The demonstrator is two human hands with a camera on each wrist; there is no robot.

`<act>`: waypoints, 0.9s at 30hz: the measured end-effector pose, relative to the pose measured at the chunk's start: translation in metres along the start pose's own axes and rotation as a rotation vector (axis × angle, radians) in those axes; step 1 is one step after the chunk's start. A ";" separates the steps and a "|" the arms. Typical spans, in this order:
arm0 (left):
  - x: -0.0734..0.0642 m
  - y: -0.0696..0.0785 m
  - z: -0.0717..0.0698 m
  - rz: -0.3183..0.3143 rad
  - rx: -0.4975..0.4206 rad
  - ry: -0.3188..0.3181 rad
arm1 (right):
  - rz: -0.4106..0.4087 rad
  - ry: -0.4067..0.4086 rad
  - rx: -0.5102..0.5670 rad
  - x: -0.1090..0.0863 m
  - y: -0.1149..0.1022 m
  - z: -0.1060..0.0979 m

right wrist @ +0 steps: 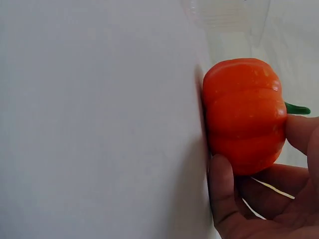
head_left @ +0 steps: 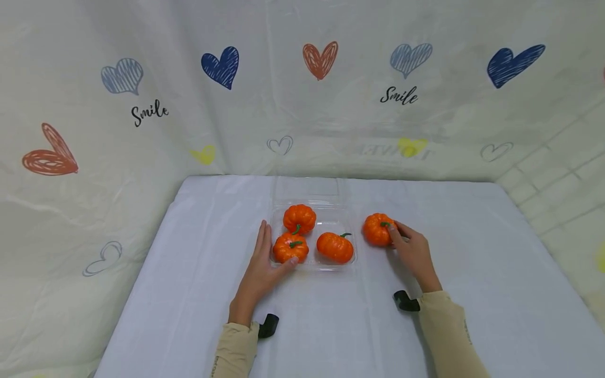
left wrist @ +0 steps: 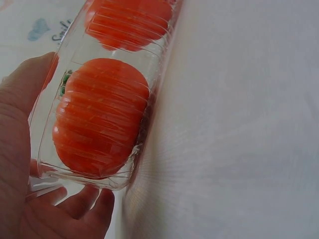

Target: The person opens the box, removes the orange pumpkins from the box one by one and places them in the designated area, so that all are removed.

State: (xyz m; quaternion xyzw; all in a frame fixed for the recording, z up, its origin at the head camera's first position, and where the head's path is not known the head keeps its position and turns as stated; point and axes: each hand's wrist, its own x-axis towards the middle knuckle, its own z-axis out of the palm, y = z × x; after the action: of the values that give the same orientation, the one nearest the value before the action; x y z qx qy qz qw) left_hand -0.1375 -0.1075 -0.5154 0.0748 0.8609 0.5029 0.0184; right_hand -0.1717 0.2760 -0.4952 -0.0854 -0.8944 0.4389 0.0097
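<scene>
Tan sleeves lay nearest the head camera, reaching in from the lower edge. Largest of all was the pale backdrop, printed with blue, red and yellow hearts and the word "Smile". Before it spread the tabletop, covered in white.

Toward its far side sat a clear plastic container, its lid folded open on the far side. Both hands were occupied: the left hand held the container at its near left corner, thumb over the near rim and fingers along the left wall. To the right, the right hand grasped an orange pumpkin outside the container, just beside its right wall; whether it bore on the tabletop could not be told.

Three more pumpkins lay inside: two on the left, one behind the other, and one at the near right, tipped over. Smaller were the black pieces at each wrist. Smallest, a green stem stuck out beside the right thumb.
</scene>
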 end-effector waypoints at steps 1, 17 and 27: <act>0.000 0.000 0.000 -0.001 0.001 0.000 | 0.003 0.003 0.013 0.000 0.000 0.001; -0.001 0.002 0.000 0.014 0.000 0.005 | 0.008 0.117 0.162 -0.011 0.000 0.003; -0.003 0.004 0.000 -0.003 0.007 0.007 | -0.025 0.227 0.208 -0.020 -0.023 -0.014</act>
State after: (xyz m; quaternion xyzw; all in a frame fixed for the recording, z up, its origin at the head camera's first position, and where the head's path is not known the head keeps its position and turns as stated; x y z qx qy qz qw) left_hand -0.1340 -0.1063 -0.5117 0.0719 0.8627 0.5003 0.0156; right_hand -0.1544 0.2696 -0.4676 -0.1218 -0.8384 0.5164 0.1248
